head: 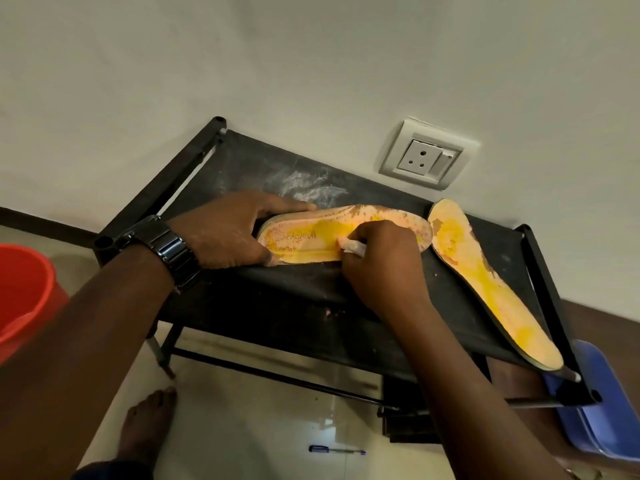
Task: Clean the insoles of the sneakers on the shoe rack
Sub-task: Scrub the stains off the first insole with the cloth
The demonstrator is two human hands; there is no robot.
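Note:
Two worn yellow-orange insoles lie on the black fabric top of the shoe rack (277, 306). The near insole (311, 237), printed "FASHION", lies crosswise in the middle. My left hand (225, 233), with a dark watch on the wrist, clamps its heel end flat. My right hand (377, 261) presses a small white wad of cloth or tissue (353, 247) onto the middle of that insole. The second insole (485, 278) lies lengthwise along the rack's right side, untouched. No sneakers are in view.
A red bucket (24, 296) stands on the floor at the left. A blue plastic item (595, 403) sits under the rack's right end. A pen (337, 450) lies on the tiled floor near my bare foot (149, 427). A wall socket (427, 157) is behind the rack.

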